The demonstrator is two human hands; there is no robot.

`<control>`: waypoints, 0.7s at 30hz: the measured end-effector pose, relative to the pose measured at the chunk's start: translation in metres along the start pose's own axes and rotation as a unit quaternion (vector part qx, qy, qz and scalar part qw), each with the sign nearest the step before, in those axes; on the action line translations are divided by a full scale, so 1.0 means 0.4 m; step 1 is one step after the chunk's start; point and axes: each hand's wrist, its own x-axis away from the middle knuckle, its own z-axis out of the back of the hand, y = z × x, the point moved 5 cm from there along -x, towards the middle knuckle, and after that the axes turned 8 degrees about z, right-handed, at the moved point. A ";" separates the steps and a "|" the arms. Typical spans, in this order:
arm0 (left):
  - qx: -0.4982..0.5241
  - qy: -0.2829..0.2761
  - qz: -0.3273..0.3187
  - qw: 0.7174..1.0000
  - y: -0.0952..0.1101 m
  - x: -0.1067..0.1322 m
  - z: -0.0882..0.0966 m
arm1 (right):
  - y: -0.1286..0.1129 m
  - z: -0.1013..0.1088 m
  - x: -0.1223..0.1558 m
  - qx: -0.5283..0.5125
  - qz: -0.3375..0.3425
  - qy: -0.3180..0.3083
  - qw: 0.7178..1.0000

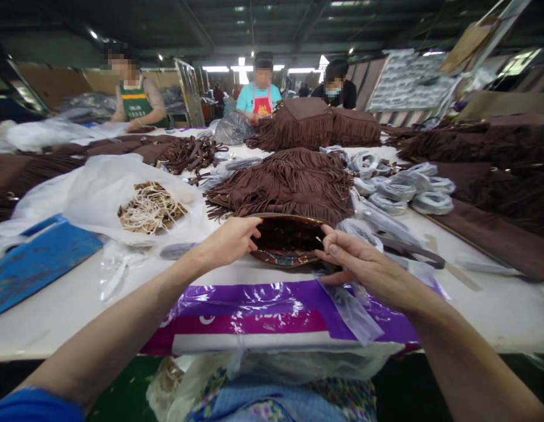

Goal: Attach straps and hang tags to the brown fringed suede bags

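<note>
In the middle of the head view a brown bag (291, 259) is held with its mouth spread and facing me; its inside is dark. My left hand (232, 240) pinches the left end of the opening, fingers curled over the rim. At the right end, my right hand (359, 261) grips the rim between thumb and fingers, other fingers spread below. A clear plastic strip (355, 316) hangs under my right hand. Directly behind the bag lies a heap of brown fringed bags (284, 181).
Plastic-wrapped coiled straps (403, 187) lie right of the heap. A white plastic bag (96, 187) with tags and strings (151, 208) sits left, near a blue board (38, 261). Purple printed sheeting (263, 293) covers the table's front edge. Several people stand across the table.
</note>
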 end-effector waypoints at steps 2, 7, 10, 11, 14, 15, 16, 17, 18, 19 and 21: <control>0.008 -0.002 0.022 1.000 -0.003 0.006 0.014 | 0.001 -0.002 -0.004 0.002 0.001 -0.005 1.000; -0.298 0.135 0.042 0.944 0.041 0.028 0.029 | -0.002 -0.007 -0.012 0.025 0.009 0.001 1.000; -0.383 0.230 0.006 0.895 0.072 0.028 0.019 | -0.017 -0.022 -0.016 0.061 0.024 -0.005 0.998; -0.386 0.256 -0.016 0.886 0.077 0.022 0.011 | -0.023 -0.028 -0.017 0.073 0.028 -0.008 0.997; -0.374 0.295 -0.042 0.878 0.065 -0.015 -0.013 | -0.030 -0.038 -0.022 0.092 0.034 -0.009 0.995; -0.362 0.284 -0.032 0.887 0.051 -0.035 -0.021 | -0.028 -0.040 -0.025 0.095 0.035 -0.008 0.995; -0.344 0.265 -0.016 0.901 0.034 -0.056 -0.027 | -0.025 -0.041 -0.029 0.098 0.035 -0.008 0.995; -0.313 0.244 0.001 0.918 0.015 -0.076 -0.031 | -0.020 -0.042 -0.034 0.102 0.035 -0.008 0.994; -0.275 0.225 0.016 0.935 -0.003 -0.092 -0.033 | -0.014 -0.044 -0.040 0.109 0.036 -0.008 0.993; -0.234 0.211 0.025 0.949 -0.019 -0.106 -0.032 | -0.008 -0.046 -0.048 0.125 0.041 -0.006 0.991; -0.167 0.199 0.023 0.965 -0.043 -0.123 -0.023 | -0.006 -0.052 -0.069 0.188 0.075 0.017 0.979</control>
